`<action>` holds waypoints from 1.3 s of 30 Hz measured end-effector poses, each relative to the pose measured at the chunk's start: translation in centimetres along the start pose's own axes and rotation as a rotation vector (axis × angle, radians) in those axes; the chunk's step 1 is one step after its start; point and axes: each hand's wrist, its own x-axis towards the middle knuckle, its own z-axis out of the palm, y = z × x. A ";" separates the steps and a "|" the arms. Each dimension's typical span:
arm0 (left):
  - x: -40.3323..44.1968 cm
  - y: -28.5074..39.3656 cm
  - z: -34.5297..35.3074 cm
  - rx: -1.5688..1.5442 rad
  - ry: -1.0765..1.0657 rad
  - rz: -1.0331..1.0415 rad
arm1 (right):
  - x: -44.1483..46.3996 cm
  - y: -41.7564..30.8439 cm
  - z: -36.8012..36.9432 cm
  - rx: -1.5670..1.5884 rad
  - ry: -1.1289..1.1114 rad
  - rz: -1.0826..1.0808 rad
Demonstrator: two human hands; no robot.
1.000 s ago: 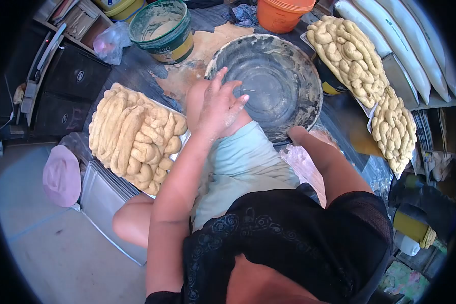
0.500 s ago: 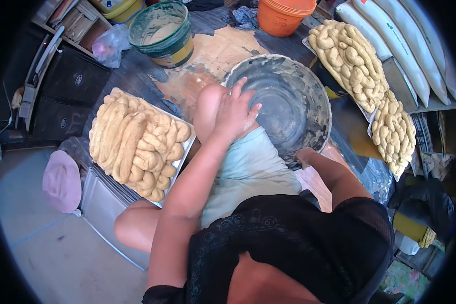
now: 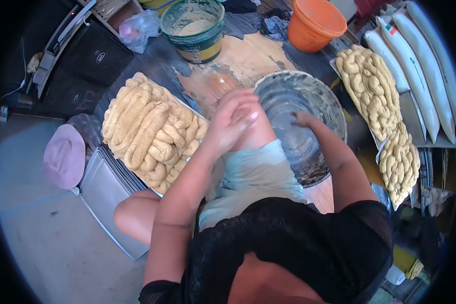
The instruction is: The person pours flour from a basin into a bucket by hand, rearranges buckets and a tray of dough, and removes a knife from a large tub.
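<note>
My left hand (image 3: 233, 121) is over my raised knee, its fingers stretched out and holding nothing. It is slightly blurred. My right hand (image 3: 303, 119) reaches inside a wide dark basin (image 3: 337, 109) whose walls are smeared with pale residue. Its fingers are small and partly hidden, so I cannot make out their shape or whether they press on the bottom. To the left, long twisted pieces of dough (image 3: 147, 126) are piled on a tray. More braided dough (image 3: 372, 88) lies on a tray at the right, with another braided batch (image 3: 400, 162) just below it.
A green bucket (image 3: 195, 40) with pale contents stands at the back, near an orange bucket (image 3: 316, 25). Full white sacks (image 3: 415, 66) lean at the right. Stacked metal trays (image 3: 111, 192) and a pink hat (image 3: 65, 157) are at the left.
My right hand has moved from the basin's near rim to its inside. My left hand has shifted a little on the knee, and the whole view has turned slightly.
</note>
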 end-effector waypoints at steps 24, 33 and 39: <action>-18.5 4.3 -33.1 0.300 1.115 -0.168 | 40.1 -31.5 -17.2 1.774 0.200 0.183; -19.1 5.1 -32.9 0.272 1.105 -0.131 | 42.5 -46.6 -22.0 1.810 0.322 0.085; -20.1 6.2 -31.9 0.114 1.100 -0.111 | 43.2 -57.0 -24.1 1.957 0.043 -0.157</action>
